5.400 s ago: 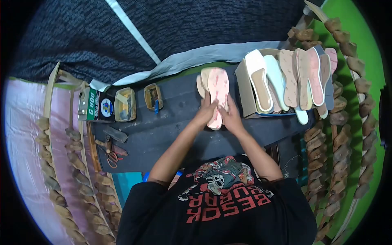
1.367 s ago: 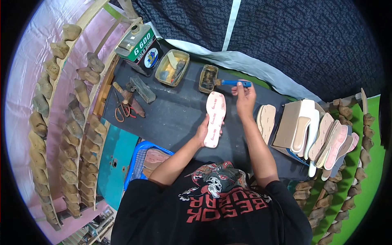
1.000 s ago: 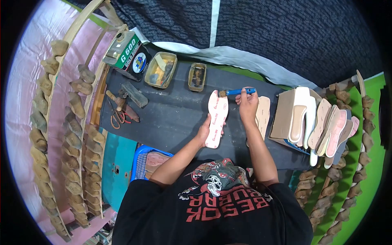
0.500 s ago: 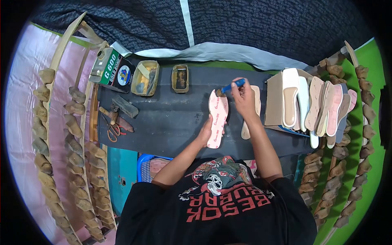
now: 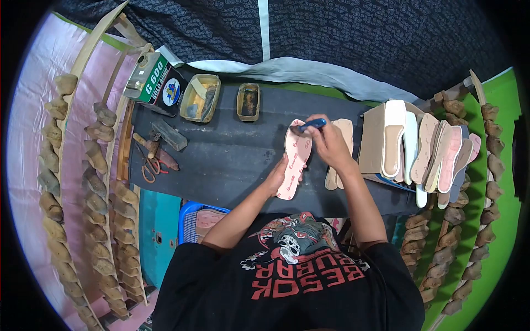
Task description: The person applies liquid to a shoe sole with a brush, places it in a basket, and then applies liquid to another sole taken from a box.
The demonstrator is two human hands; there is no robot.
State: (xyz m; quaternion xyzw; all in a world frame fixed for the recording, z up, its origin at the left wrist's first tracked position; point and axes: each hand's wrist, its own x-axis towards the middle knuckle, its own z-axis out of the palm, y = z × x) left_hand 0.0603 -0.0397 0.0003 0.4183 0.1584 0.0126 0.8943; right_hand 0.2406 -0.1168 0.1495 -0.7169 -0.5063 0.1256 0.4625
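My left hand (image 5: 277,174) is closed around the lower part of a pale pink insole (image 5: 293,168) with red printed lettering, held above the dark table (image 5: 232,165). In my right hand (image 5: 331,144) is a brush with a blue handle (image 5: 316,123). Its bristles touch the upper part of the insole's printed face. Right beside that hand, partly hidden by it and the forearm, tan insoles (image 5: 344,132) lie on the table.
A cardboard box (image 5: 375,138) with several insoles stands right. At the back left are a glue can (image 5: 157,85), a tray (image 5: 210,83) and a smaller tray (image 5: 248,102); scissors (image 5: 149,165) lie nearer. Racks of shoe lasts (image 5: 96,160) flank the table.
The brush has shifted from the insole's toe edge slightly down onto its face, its handle now lower. The view has tilted slightly. More than one tan insole now shows beside my right hand.
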